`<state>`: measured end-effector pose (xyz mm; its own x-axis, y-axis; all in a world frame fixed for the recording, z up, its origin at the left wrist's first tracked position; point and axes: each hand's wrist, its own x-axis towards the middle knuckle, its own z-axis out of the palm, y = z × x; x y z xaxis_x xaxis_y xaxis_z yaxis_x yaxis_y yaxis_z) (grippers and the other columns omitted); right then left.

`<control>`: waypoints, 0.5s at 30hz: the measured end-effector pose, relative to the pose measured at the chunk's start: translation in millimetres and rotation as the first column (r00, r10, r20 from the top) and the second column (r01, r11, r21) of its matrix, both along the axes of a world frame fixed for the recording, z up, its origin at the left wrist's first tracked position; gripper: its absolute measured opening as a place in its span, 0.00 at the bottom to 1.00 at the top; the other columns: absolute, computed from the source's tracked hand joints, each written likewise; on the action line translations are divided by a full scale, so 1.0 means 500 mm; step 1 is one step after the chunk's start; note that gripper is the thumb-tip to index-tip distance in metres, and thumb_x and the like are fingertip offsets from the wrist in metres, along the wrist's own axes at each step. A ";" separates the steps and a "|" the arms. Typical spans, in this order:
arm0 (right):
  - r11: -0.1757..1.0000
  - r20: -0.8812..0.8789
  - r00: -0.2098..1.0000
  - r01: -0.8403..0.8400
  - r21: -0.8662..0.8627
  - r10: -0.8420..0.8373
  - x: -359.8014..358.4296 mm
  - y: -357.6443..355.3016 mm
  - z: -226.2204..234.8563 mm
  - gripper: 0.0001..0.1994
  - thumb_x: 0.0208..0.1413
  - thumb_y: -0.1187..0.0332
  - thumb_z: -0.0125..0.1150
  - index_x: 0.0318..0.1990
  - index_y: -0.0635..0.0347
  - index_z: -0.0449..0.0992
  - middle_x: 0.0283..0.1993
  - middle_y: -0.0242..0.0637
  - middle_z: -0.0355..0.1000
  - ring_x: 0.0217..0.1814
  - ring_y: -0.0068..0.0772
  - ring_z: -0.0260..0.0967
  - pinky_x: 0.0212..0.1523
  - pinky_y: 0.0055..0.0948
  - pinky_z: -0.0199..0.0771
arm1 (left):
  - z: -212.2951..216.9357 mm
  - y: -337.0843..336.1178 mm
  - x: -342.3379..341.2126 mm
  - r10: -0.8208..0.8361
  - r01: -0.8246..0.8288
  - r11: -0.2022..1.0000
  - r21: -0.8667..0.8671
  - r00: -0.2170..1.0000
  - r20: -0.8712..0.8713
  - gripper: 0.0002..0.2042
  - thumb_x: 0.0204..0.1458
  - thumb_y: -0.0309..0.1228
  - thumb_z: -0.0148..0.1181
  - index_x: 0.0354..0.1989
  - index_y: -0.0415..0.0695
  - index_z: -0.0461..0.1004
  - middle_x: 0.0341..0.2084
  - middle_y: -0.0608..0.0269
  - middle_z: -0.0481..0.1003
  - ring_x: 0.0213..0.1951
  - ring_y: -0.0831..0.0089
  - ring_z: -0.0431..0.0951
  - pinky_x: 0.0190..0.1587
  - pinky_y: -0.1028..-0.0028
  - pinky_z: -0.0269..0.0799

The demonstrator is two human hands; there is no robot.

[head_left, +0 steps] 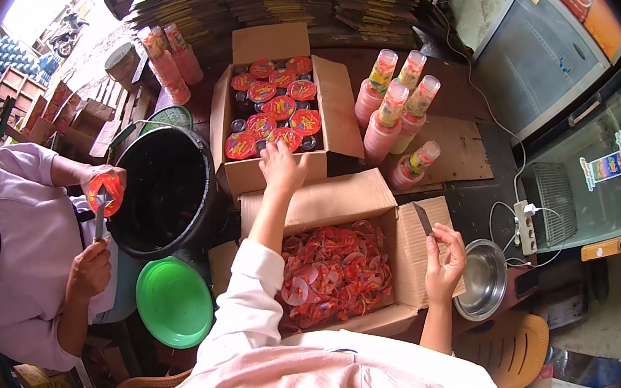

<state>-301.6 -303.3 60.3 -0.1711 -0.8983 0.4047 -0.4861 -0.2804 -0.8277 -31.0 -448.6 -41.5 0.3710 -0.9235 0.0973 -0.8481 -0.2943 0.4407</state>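
Observation:
My left hand (282, 165) reaches over the near edge of an upright carton (233, 174), fingers apart at the front row of plastic cups with red printed lids (279, 108). Its fingertips meet the near edge of one lid; whether they grip it I cannot tell. On the right, my right hand (444, 261) is closed round a small knife, its dark blade (423, 218) pointing up and away. Between my arms an open carton (319, 201) holds a heap of cut red lids and clear plastic rings (335, 272).
At left, a co-worker (23, 227) holds a knife and a red-lidded cup beside a black bucket (207, 198). A green basin (175, 301) is below it. Stacked cups (386, 120) stand far right. A metal bowl (483, 281) sits near a power strip (524, 227).

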 end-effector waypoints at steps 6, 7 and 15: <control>0.999 -0.083 0.996 0.038 -0.011 -0.039 -0.026 0.001 0.000 0.04 0.44 0.79 0.56 0.30 0.65 0.72 0.36 0.43 0.70 0.36 0.34 0.68 0.38 0.27 0.67 | -0.007 -0.151 -0.017 -0.069 0.063 0.994 0.094 0.996 0.063 0.38 0.35 0.50 0.61 0.52 0.38 0.56 0.50 0.51 0.60 0.54 0.56 0.57 0.51 0.54 0.55; 0.999 -0.068 0.996 0.049 -0.006 -0.049 -0.028 0.002 -0.003 0.04 0.44 0.78 0.56 0.30 0.65 0.73 0.35 0.43 0.70 0.36 0.34 0.68 0.39 0.28 0.67 | -0.009 -0.168 -0.023 -0.088 0.074 0.987 0.145 0.992 0.089 0.40 0.34 0.51 0.62 0.53 0.39 0.55 0.50 0.51 0.59 0.55 0.56 0.56 0.51 0.53 0.55; 0.999 -0.029 0.999 0.038 0.031 -0.037 -0.038 -0.010 -0.017 0.04 0.45 0.79 0.56 0.31 0.65 0.72 0.35 0.43 0.69 0.36 0.32 0.68 0.36 0.25 0.68 | -0.024 -0.257 0.000 -0.298 0.234 0.950 0.206 0.873 0.385 0.38 0.22 0.38 0.68 0.50 0.52 0.58 0.52 0.52 0.54 0.56 0.53 0.52 0.48 0.52 0.57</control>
<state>-320.8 -308.6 51.7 -0.1937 -0.9039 0.3814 -0.5192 -0.2354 -0.8216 -30.8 -577.3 -53.4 0.0666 -0.9970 0.0402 -0.9978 -0.0663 0.0088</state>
